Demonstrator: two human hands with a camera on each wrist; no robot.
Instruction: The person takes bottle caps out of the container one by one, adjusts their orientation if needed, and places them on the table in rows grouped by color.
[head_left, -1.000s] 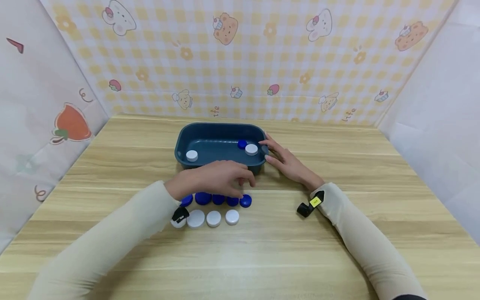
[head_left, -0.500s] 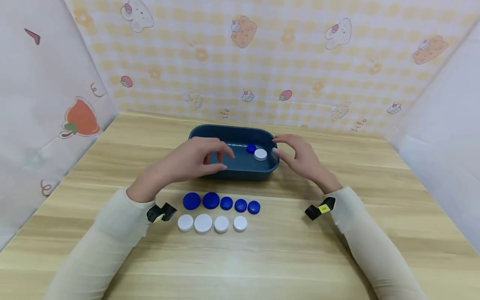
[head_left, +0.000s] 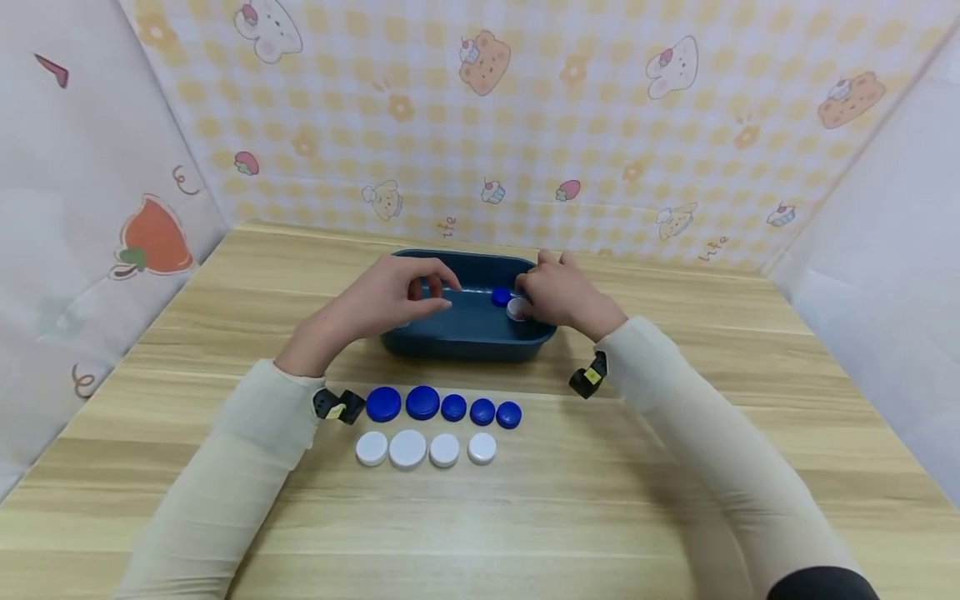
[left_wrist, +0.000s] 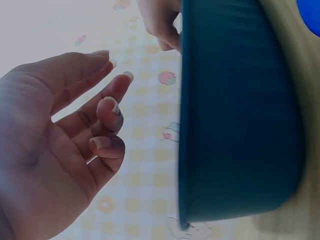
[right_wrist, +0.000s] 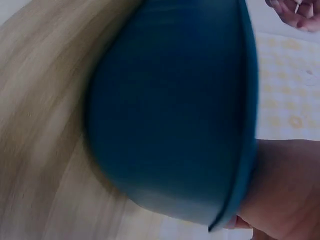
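A dark teal plastic tray [head_left: 468, 346] stands near the back of the table, with a blue bottle cap [head_left: 501, 297] and a white bottle cap [head_left: 516, 309] at its right end. Over that end reaches my right hand [head_left: 561, 292], fingers bent down and thumb right at the white cap's edge; whether it pinches the cap I cannot tell. My left hand [head_left: 390, 292] hovers over the tray's left end, fingers loosely curved with nothing between them. Another white cap [head_left: 403, 323] is mostly hidden beneath it. In the left wrist view, that hand [left_wrist: 75, 135] hangs beside the tray wall.
In front of the tray, several blue caps [head_left: 422, 402] lie in a row. A row of several white caps [head_left: 407, 450] lies nearer the table's front. Behind the wooden table [head_left: 600, 500] rises a checked backdrop [head_left: 435, 142] with cartoon prints.
My left hand has risen from near the blue row to over the tray's left end. My right hand has moved from the tray's right rim inward and down to the white cap.
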